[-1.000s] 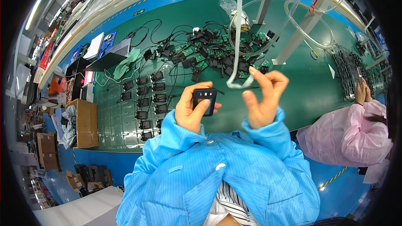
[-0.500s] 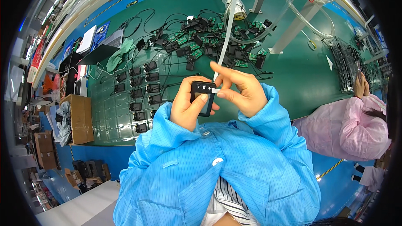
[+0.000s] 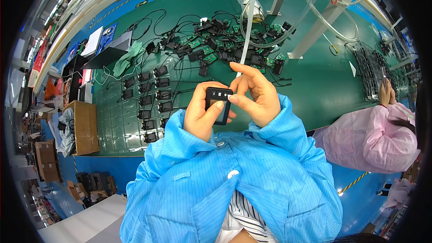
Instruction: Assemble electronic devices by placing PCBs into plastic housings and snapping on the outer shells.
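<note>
Device [image 3: 223, 114], just one, sits in left grip [image 3: 201, 114] beside right grip [image 3: 262, 101].

The handheld device [image 3: 222, 114] looks like smooth black plastic. The bench [image 3: 310, 90] is smooth green with a soft sheen, the tray [image 3: 112, 128] glossy clear plastic, the box [image 3: 86, 128] brown cardboard.

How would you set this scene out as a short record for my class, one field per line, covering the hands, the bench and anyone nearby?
Left hand: grips the black device
Right hand: thumb at the device's upper right corner; full grip unclear
Tube: white, reaching down to the right fingers; contact unclear
Bench: green
Heap: black parts and green boards, beyond the hands
Units: black, in rows, left of the hands
Co-worker: pink clothing, at right
</note>
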`<state>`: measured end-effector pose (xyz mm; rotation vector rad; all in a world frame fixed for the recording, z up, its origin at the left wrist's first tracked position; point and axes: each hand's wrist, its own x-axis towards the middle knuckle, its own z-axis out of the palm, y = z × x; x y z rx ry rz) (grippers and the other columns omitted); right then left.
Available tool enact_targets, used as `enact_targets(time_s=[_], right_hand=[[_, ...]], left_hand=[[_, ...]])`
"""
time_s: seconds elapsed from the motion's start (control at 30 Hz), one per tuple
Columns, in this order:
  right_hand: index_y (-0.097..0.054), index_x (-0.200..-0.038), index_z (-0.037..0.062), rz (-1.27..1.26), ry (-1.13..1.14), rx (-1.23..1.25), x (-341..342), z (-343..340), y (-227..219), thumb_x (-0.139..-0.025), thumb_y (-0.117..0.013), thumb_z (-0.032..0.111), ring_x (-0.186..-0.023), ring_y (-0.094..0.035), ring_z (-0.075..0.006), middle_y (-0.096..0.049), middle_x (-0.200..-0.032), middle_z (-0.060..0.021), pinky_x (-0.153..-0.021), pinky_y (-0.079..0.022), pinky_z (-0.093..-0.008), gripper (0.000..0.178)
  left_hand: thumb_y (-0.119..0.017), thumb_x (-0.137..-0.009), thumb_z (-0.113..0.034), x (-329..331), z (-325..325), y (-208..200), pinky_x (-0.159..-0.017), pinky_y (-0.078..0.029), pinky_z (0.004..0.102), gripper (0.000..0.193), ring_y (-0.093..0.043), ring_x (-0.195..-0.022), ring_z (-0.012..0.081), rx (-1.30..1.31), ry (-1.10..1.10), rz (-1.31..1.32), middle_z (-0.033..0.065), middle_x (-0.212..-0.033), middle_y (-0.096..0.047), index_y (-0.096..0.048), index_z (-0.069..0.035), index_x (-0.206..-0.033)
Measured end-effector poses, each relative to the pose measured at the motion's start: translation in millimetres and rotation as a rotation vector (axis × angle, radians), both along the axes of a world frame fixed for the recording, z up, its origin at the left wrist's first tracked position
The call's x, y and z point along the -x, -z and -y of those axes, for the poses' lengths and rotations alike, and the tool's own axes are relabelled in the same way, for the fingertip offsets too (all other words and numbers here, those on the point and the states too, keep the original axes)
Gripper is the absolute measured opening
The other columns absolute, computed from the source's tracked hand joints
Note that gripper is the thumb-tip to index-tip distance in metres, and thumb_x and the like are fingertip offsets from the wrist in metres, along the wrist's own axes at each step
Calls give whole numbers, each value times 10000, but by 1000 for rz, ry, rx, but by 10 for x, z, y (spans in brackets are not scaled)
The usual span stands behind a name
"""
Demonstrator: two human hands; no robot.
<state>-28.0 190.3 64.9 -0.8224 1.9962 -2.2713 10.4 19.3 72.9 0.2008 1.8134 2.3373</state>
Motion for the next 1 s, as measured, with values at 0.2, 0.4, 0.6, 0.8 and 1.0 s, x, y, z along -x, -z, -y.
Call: enact_targets(time_s=[0.2,0.4,0.6,0.8,1.0], right_hand=[[-444,-1320,-1,33,26,46,-12,44,10,-794,-669,-6,-797,-567,-165,-494,-677,-11,-699,-426,-232,572],[-452,-1285,7,5,113,-4,-24,82,21,-796,-684,14,-785,-559,-158,-497,-679,-12,-694,-433,-243,542],[-533,-1152,-1,88,90,-22,-31,67,73,-804,-685,42,-752,-542,-142,-519,-689,-19,-690,-438,-258,382],[-603,-977,13,-9,58,-256,42,-126,56,-795,-688,58,-683,-504,-130,-544,-696,-23,-662,-425,-264,206],[-638,-898,34,-173,110,-413,66,-111,45,-757,-691,54,-601,-479,-128,-557,-675,-23,-641,-417,-273,152]], left_hand=[[-481,-858,-4,-3,-2,-8,-642,-535,282,348,-630,-742,207,-12,-8,-3,158,-1026,-559,-415,-13,-1199],[-521,-870,-34,9,-45,64,-586,-537,275,300,-630,-693,204,-34,-58,-87,152,-965,-563,-433,-11,-1155],[-568,-881,-78,108,35,131,-493,-522,260,258,-616,-586,199,-73,3,22,137,-885,-563,-456,-5,-1102],[-598,-884,-111,162,46,202,-415,-493,250,240,-581,-475,194,-121,-35,100,130,-833,-557,-474,-1,-1057],[-592,-885,-183,202,87,371,-384,-470,248,264,-558,-428,193,-254,52,161,129,-821,-554,-478,-10,-1049]])
